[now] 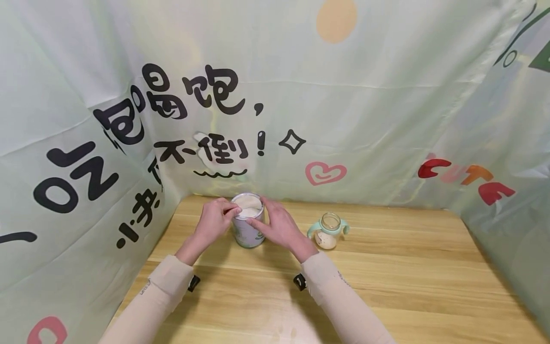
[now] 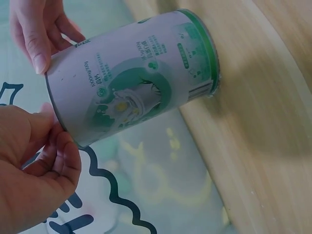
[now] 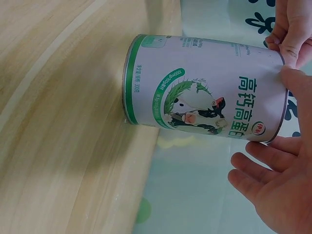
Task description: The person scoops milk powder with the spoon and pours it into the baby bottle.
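Note:
A milk powder can (image 1: 248,234), lilac-white with green print and a cow picture, stands upright on the table. A pale round surface (image 1: 249,211) shows inside its top rim; whether it is powder, a seal or a lid, I cannot tell. My left hand (image 1: 216,217) pinches at the left of the rim with curled thumb and fingers. On the other side, my right hand (image 1: 281,225) holds the rim, thumb at the front and fingers spread toward the back. Both wrist views show the can's printed side (image 2: 131,83) and the fingertips at its top edge.
Right of the can stands a lidless baby bottle (image 1: 326,239) with mint-green handles and pale powder inside. The wooden table (image 1: 386,286) meets a printed fabric backdrop (image 1: 378,143) just behind the can. Fabric also hangs along both sides.

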The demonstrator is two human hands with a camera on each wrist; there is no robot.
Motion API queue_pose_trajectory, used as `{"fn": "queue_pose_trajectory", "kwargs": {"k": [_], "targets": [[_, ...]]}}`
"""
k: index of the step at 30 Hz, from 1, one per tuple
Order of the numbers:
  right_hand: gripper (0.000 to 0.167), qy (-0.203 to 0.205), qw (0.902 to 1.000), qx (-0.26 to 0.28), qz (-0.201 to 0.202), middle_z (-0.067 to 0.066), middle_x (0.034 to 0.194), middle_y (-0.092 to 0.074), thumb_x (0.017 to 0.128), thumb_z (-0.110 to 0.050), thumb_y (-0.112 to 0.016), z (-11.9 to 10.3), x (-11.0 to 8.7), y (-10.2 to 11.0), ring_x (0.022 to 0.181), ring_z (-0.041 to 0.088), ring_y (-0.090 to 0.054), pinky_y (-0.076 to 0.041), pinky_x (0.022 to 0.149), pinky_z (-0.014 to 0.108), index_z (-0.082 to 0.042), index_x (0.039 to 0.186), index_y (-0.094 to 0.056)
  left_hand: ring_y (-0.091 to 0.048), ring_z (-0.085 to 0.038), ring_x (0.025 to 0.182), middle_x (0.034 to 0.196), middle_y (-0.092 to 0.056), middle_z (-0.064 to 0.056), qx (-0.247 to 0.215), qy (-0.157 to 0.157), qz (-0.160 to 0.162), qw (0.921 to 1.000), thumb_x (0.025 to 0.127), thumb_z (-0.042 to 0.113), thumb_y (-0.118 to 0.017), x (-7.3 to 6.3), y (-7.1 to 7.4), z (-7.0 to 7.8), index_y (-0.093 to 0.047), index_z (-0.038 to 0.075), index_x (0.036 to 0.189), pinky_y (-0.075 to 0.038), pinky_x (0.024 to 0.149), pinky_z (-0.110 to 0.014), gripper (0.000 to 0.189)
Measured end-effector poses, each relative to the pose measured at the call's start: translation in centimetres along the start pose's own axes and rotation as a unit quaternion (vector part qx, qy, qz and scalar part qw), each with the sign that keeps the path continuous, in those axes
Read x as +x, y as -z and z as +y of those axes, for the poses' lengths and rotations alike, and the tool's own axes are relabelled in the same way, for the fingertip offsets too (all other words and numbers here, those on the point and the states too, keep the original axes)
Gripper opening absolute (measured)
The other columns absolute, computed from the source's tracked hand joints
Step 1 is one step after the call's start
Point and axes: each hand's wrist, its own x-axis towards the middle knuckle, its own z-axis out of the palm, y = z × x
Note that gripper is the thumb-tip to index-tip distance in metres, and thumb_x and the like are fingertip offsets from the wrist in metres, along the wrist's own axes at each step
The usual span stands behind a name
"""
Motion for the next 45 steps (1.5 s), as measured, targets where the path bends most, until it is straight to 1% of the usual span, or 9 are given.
{"fn": "queue_pose_trajectory", "kwargs": {"k": [4,8,14,21,28,33,37,42,45], "targets": [[0.084,0.001,1.0,-0.002,-0.003,0.023,0.157,-0.052,0.099,-0.055,-0.068,0.0,-0.1,-0.1,0.145,0.04,-0.051,-0.045,0.12,0.055,-0.003,0.159,-0.04,-0.067,-0.022,0.074,0.086,-0.077,-0.015,0.001,0.004,0.009,1.0,0.09,0.006,-0.082,-0.2,-0.2,-0.1,-0.082,-0.003,0.095,-0.054,0.063,-0.031,0.01],[0.085,0.0,1.0,-0.003,-0.005,0.023,0.157,-0.051,0.099,-0.056,-0.068,0.0,-0.1,-0.1,0.145,0.04,-0.051,-0.045,0.12,0.056,-0.002,0.159,-0.04,-0.07,-0.024,0.076,0.088,-0.077,-0.015,0.0,0.012,0.024,0.9996,0.092,0.007,-0.08,-0.4,-0.3,-0.1,-0.08,-0.003,0.094,-0.057,0.064,-0.035,0.01],[0.085,-0.001,1.0,-0.007,-0.007,0.022,0.157,-0.052,0.099,-0.057,-0.067,-0.1,-0.1,0.0,0.145,0.039,-0.051,-0.045,0.12,0.055,-0.004,0.16,-0.04,-0.072,-0.023,0.073,0.086,-0.079,-0.016,-0.01,0.045,0.061,0.9971,0.095,0.008,-0.078,-0.2,-0.2,0.1,-0.08,-0.003,0.095,-0.058,0.063,-0.033,0.012],[0.083,0.002,1.0,-0.005,-0.004,0.022,0.156,-0.053,0.1,-0.056,-0.067,-0.1,-0.1,0.1,0.144,0.039,-0.052,-0.046,0.12,0.055,-0.004,0.159,-0.041,-0.067,-0.018,0.067,0.085,-0.079,-0.016,-0.063,0.105,0.088,0.9886,0.095,0.009,-0.078,0.0,0.2,-0.4,-0.082,-0.002,0.099,-0.051,0.057,-0.019,0.012],[0.084,0.002,1.0,0.002,-0.007,0.023,0.156,-0.053,0.099,-0.056,-0.068,-0.1,-0.1,0.1,0.143,0.04,-0.053,-0.046,0.119,0.056,-0.004,0.16,-0.04,-0.064,-0.011,0.065,0.085,-0.08,-0.017,-0.098,0.148,0.122,0.9766,0.095,0.012,-0.079,0.0,0.6,-0.5,-0.083,0.001,0.1,-0.048,0.056,-0.015,0.013],[0.084,0.001,1.0,-0.001,-0.006,0.024,0.156,-0.052,0.1,-0.056,-0.067,-0.3,-0.2,0.2,0.144,0.041,-0.052,-0.046,0.119,0.056,-0.004,0.16,-0.04,-0.065,-0.003,0.066,0.092,-0.08,-0.019,-0.136,0.209,0.127,0.9601,0.096,0.016,-0.078,0.1,1.0,-0.5,-0.082,0.0,0.105,-0.051,0.056,-0.014,0.018],[0.083,0.002,1.0,-0.002,-0.005,0.025,0.156,-0.052,0.1,-0.054,-0.066,-0.3,-0.2,0.3,0.144,0.042,-0.052,-0.045,0.12,0.057,-0.003,0.16,-0.04,-0.066,0.0,0.065,0.095,-0.08,-0.021,-0.177,0.261,0.128,0.9403,0.097,0.018,-0.077,0.2,1.2,-0.8,-0.081,-0.001,0.108,-0.055,0.057,-0.015,0.022],[0.082,0.003,1.0,-0.001,-0.004,0.025,0.156,-0.052,0.1,-0.054,-0.067,-0.4,-0.3,0.3,0.144,0.042,-0.052,-0.045,0.12,0.056,-0.003,0.16,-0.04,-0.071,-0.004,0.066,0.091,-0.081,-0.016,-0.241,0.315,0.124,0.9097,0.098,0.015,-0.075,0.3,1.5,-1.3,-0.078,-0.006,0.111,-0.061,0.062,-0.017,0.025],[0.082,0.004,1.0,-0.001,-0.001,0.025,0.156,-0.052,0.1,-0.054,-0.067,-0.4,-0.3,0.3,0.143,0.041,-0.052,-0.045,0.12,0.056,-0.003,0.159,-0.041,-0.071,-0.006,0.065,0.084,-0.08,-0.009,-0.283,0.339,0.125,0.8883,0.098,0.012,-0.074,0.4,1.7,-1.3,-0.076,-0.009,0.113,-0.062,0.063,-0.018,0.025]]}}
